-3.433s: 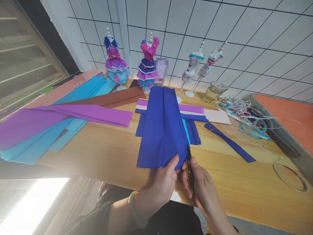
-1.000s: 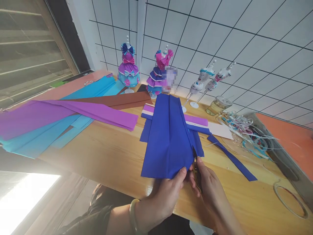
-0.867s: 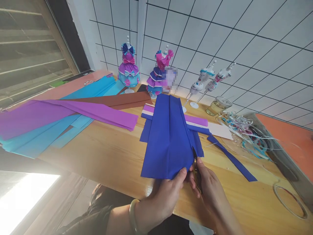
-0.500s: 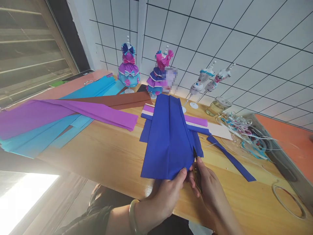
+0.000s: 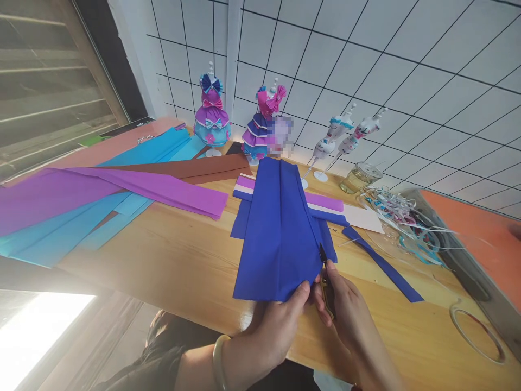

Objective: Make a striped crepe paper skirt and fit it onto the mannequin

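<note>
A long piece of dark blue fabric [image 5: 272, 233], creased down its middle, lies towards me over the table. My left hand [image 5: 280, 320] pinches its near edge, thumb on top and fingers hidden underneath. Close beside it, my right hand [image 5: 340, 296] is wrapped round small thread snips [image 5: 326, 293] with dark blades. The blade tips touch the right edge of the blue fabric. Under that fabric are another blue piece [image 5: 330, 247] and a purple, white and blue striped strip [image 5: 325, 206]. To the right lies a narrow blue strip [image 5: 382, 263].
Purple fabric [image 5: 183, 195], light blue fabric [image 5: 77, 222] and brown fabric [image 5: 203, 168] lie at left. Dressed miniature mannequins [image 5: 211, 117] and barer ones [image 5: 342, 130] stand behind. A glass jar [image 5: 360, 178], tangled ribbons [image 5: 402, 212] and a ring [image 5: 476, 331] are at right.
The view has shifted very slightly. Both hands keep their hold, and the snips remain at the right edge of the blue fabric with hardly any visible movement.
</note>
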Available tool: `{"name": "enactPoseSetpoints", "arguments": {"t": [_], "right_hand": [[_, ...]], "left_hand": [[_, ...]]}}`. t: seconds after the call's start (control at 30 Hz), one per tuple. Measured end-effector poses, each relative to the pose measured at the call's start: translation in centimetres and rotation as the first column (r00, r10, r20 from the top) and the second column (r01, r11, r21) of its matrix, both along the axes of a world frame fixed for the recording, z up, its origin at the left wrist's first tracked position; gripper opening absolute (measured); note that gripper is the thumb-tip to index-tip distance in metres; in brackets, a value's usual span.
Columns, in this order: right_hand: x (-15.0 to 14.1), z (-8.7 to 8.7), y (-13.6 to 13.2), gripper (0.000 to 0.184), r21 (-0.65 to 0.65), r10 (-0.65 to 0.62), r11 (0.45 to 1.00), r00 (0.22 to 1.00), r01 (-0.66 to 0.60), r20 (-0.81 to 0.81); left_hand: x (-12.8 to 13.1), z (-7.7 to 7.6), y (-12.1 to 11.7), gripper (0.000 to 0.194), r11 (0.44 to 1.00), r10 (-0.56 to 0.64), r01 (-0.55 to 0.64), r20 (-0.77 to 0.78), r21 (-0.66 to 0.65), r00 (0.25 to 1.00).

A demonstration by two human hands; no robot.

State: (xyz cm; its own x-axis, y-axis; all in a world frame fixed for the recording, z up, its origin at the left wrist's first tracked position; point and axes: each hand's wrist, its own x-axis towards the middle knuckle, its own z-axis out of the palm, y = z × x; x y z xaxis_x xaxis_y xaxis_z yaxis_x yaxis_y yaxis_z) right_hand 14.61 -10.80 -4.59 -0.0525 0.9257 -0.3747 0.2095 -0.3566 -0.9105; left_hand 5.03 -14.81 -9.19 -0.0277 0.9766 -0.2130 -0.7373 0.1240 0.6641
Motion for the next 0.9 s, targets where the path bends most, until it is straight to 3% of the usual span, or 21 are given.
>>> {"name": "enactPoseSetpoints", "arguments": {"t": [0.17,0.4,0.6,0.9], "right_hand": [[0.0,0.5,0.5,0.054,-0.024,0.013,1.000,0.999,-0.012,0.053],[-0.3,1.0,0.7,0.060,-0.030,0.045,0.999,0.994,-0.042,0.103],[-0.1,0.8,0.7,0.063,-0.006,0.056,0.998,0.994,-0.055,0.098],[0.0,0.5,1.1,0.067,-0.007,0.073,0.997,0.992,-0.073,0.102]], "left_hand": [[-1.5,1.1,-0.1,0.022,0.997,0.011,0.002,-0.171,0.075,0.985],[-2.7,2.1,-0.2,0.017,0.992,0.035,-0.004,-0.246,0.127,0.969],[-2.4,1.6,-0.3,0.019,0.994,0.005,0.029,-0.305,0.108,0.952],[-0.9,-0.3,-0.1,0.032,0.995,-0.087,0.102,-0.394,0.018,0.915]]}}
